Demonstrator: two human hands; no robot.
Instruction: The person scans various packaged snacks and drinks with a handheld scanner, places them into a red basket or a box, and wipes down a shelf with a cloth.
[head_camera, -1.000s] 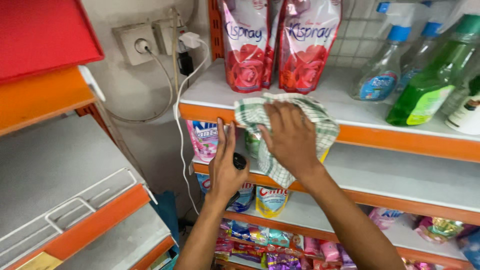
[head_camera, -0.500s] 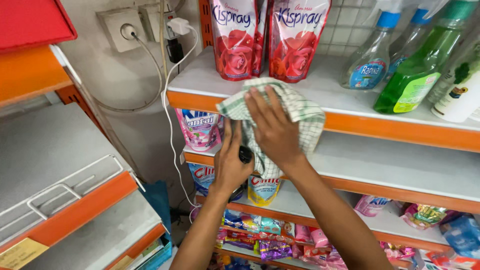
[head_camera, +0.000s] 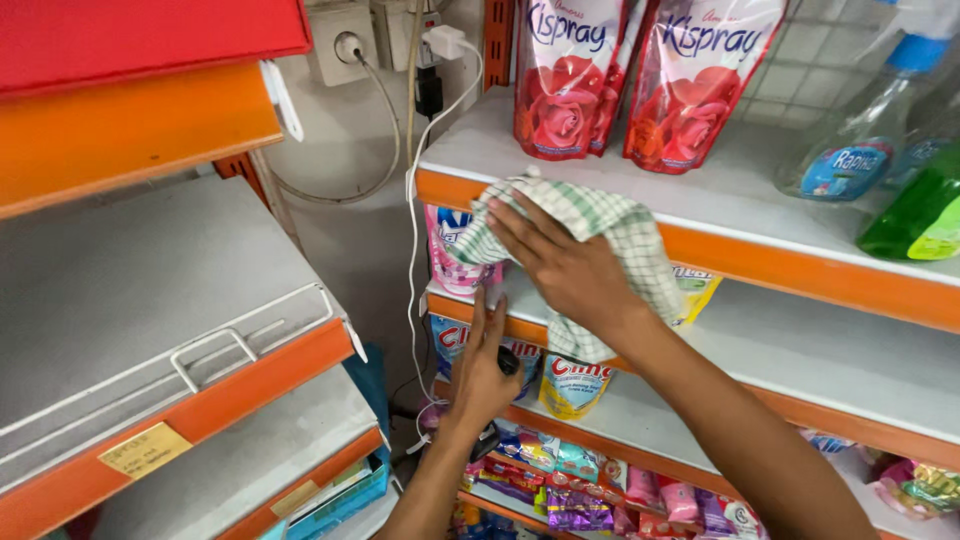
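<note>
Far left, bare grey shelves (head_camera: 130, 290) with orange edges. A white cable (head_camera: 412, 250) hangs just left of the left hand (head_camera: 482, 372) — fingers stretched upward along the shelf edge, a small black object under the palm. Right hand (head_camera: 565, 265) lies flat, fingers spread, pressing the checked cloth (head_camera: 610, 225) against the orange shelf lip (head_camera: 760, 262). Above the fingers stand red refill pouches (head_camera: 640, 80); further right, spray bottles (head_camera: 870, 130).

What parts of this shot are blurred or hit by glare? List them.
Head view: lighting is even and soft, with only faint shadow under the shelves. The right hand and checked cloth are sharp; the left hand is sharp too. The rose-printed pouches carry small glossy highlights. The spray bottles at the right edge look slightly soft and stretched by the wide lens.
</note>
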